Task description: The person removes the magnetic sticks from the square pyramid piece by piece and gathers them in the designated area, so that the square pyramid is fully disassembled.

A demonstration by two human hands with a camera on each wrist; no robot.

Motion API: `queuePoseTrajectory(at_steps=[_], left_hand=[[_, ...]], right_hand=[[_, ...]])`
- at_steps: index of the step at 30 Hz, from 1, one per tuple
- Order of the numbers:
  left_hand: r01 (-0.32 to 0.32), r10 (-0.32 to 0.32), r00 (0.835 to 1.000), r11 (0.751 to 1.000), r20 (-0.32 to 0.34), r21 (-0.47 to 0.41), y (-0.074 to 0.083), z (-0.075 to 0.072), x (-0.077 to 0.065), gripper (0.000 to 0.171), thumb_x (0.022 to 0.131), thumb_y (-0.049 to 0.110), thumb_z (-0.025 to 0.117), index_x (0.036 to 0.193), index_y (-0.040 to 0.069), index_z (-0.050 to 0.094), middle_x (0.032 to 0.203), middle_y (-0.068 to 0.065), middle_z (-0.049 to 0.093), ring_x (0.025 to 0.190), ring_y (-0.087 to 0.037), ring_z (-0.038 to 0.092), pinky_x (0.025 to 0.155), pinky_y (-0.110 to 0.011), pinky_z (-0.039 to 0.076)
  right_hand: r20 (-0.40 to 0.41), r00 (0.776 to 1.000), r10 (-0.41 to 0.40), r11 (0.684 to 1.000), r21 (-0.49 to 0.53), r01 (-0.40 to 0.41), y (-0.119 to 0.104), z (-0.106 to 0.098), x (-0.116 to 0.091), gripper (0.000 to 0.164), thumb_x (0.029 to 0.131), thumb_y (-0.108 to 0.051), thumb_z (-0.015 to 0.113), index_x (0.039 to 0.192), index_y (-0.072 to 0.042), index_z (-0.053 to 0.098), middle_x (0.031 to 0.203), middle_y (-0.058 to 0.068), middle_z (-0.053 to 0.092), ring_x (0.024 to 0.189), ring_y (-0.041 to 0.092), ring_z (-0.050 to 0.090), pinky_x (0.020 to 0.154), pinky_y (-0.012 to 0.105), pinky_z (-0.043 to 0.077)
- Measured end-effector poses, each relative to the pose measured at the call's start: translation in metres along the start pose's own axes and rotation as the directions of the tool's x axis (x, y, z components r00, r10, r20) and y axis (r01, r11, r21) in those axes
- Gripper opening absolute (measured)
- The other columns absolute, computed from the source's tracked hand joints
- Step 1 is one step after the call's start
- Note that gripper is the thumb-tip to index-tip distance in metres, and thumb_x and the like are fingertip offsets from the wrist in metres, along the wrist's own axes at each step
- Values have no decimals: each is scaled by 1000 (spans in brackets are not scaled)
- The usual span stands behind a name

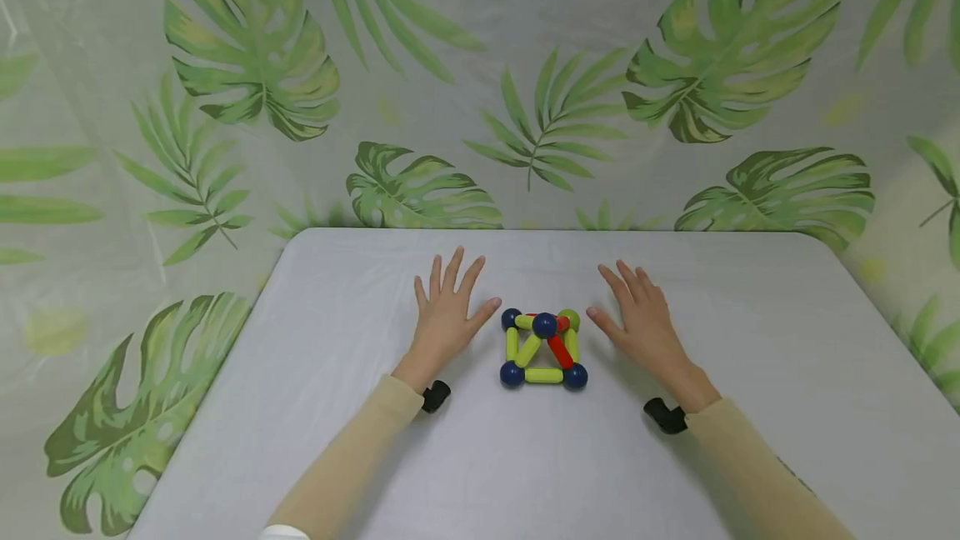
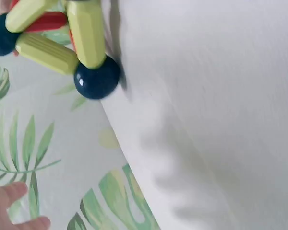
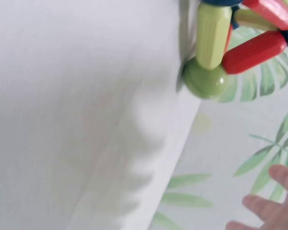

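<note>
A pyramid-shaped model of rods and balls (image 1: 543, 375) stands on the white table between the hands. Its base is a square of rods with balls at the corners, and a dark blue ball (image 1: 544, 325) tops it. Most rods are yellow-green; a red rod (image 1: 560, 352) slopes down on the right. The far right corner has a green ball (image 3: 205, 79); the other balls are dark blue. To the left, my left hand (image 1: 444, 317) has its fingers spread, thumb tip close to the model. My right hand (image 1: 642, 326) is on the right side, fingers extended, holding nothing.
The white table (image 1: 337, 290) has rounded far corners. Behind it hangs a leaf-printed cloth (image 1: 555, 23). A black wrist device (image 1: 437, 397) sits at the left wrist, and another black device (image 1: 666, 416) at the right wrist.
</note>
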State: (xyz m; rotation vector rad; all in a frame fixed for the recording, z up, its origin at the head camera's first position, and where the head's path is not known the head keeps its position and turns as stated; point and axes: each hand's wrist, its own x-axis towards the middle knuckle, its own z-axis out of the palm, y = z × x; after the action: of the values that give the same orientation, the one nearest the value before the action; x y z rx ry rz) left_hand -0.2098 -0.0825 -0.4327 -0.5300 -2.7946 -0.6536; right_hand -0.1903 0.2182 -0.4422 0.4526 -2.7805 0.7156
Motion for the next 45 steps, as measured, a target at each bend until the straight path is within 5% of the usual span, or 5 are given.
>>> queuePoseTrajectory(at_steps=[4,13,27,39,45], left_hand=[[-90,105,994,937,26,-336,9,4,-1,61,98,39,52,149,14,30,153,-12,25,140,-33,22,109,-54,21],[-11,136,988,526,71,-851,34,30,-6,36,98,6,54,133,-2,49,128,-25,54,120,-35,51,102,-43,38],[-21,47,999,633,12,-774,57,46,-11,37,87,12,71,122,4,61,119,-9,62,108,-22,55,96,-43,42],[-82,191,981,560,32,-824,57,13,-2,31,88,-5,63,118,-12,57,118,-27,59,110,-39,56,97,-54,40],[-77,340,931,530,129,-845,44,21,9,32,91,-5,60,122,-10,56,123,-24,58,119,-34,52,105,-45,35]], right_hand=[[45,998,-38,974,224,27,-12,4,-3,63,95,-24,61,148,-6,31,146,23,34,131,43,32,102,61,28],[42,999,22,777,628,-44,-40,20,-18,37,94,-9,61,126,3,50,110,18,61,98,26,59,80,25,52],[105,986,127,699,696,-164,-45,35,-27,24,86,-1,69,107,6,57,102,18,61,91,30,62,75,20,52],[85,988,125,676,722,-148,-55,30,-37,22,85,-3,72,101,5,60,99,17,63,84,19,63,75,19,52],[-61,991,115,780,623,-53,-43,29,-32,19,86,-1,69,103,4,61,101,16,63,93,26,61,87,34,51]])
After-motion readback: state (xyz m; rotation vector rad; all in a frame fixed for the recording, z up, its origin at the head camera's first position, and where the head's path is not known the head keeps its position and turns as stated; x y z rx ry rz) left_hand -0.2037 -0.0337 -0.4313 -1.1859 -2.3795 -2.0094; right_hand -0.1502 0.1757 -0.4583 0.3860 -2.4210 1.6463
